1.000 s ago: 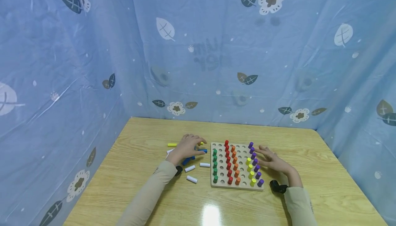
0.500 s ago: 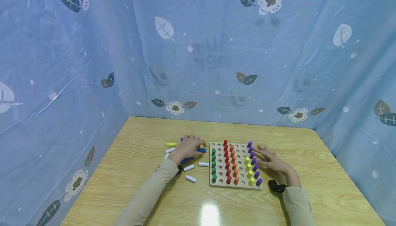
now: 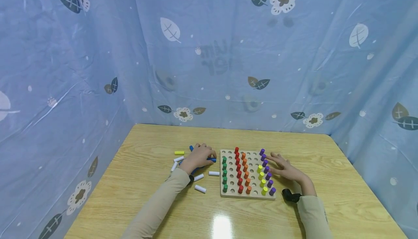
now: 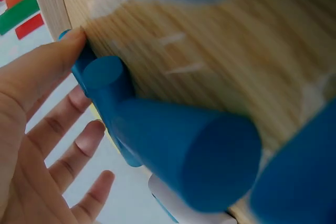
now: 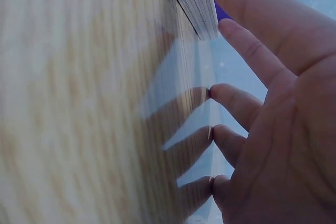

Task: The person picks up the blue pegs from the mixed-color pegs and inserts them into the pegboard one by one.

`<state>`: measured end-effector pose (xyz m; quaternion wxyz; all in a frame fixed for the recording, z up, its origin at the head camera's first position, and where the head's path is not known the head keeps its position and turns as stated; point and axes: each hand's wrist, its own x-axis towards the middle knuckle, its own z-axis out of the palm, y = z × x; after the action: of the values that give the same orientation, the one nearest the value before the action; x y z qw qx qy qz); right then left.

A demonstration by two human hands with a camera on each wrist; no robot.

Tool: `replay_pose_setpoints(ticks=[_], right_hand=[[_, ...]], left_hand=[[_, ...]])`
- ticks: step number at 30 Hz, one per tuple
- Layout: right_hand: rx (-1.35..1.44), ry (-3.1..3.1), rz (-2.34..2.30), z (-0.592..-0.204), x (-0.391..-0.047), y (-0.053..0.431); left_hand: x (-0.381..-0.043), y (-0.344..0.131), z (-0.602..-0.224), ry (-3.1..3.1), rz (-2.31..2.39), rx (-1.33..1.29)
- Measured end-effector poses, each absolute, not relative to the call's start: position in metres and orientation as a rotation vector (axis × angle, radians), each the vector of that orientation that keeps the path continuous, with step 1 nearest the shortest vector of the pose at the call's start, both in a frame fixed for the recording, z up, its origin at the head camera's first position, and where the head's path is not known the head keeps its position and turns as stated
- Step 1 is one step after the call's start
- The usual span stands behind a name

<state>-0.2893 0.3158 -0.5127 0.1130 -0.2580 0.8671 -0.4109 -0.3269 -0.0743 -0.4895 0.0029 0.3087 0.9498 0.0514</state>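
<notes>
My left hand (image 3: pixel 200 157) is over a loose pile of pegs left of the pegboard. Its thumb and index finger pinch a blue peg (image 4: pixel 83 69), seen in the left wrist view; the other fingers are spread. More blue pegs (image 4: pixel 157 140) lie right under the palm, partly hidden by the hand in the head view. My right hand (image 3: pixel 287 170) rests with relaxed fingers against the right edge of the wooden pegboard (image 3: pixel 235 195), its thumb and index fingertip at the board's side in the right wrist view. Rows of green, red, orange, yellow and purple pegs (image 3: pixel 267 176) stand upright in it.
Several white pegs (image 3: pixel 200 189) lie around the left hand, one (image 3: pixel 214 173) close to the board's left edge. A yellow peg (image 3: pixel 179 153) lies farther left. The wooden table (image 3: pixel 156 202) meets a blue patterned curtain (image 3: pixel 228 68) at the back and sides.
The left thumb and fingers have drawn together on a blue peg. A yellow peg seen beyond that hand is now hidden. The right hand stays at the board; the head view shifts slightly.
</notes>
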Motion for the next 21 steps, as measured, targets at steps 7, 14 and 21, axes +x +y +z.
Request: replay_pose_setpoints(ticks=[7,14,21], right_hand=[[-0.783,2.555,-1.21,-0.514,-0.2893,0.3173],[-0.783,2.541,-1.222,-0.5141,-0.2888,0.3173],[-0.759,2.56,-1.195,-0.5134,-0.2892,0.3162]], left_hand=[[-0.3274,-0.0723,-0.4892,2.975,0.166,0.948],[-0.3256,-0.0703,-0.4848,2.997,0.268,0.96],[-0.3239,-0.0672,-0.4797,3.008,0.397,0.953]])
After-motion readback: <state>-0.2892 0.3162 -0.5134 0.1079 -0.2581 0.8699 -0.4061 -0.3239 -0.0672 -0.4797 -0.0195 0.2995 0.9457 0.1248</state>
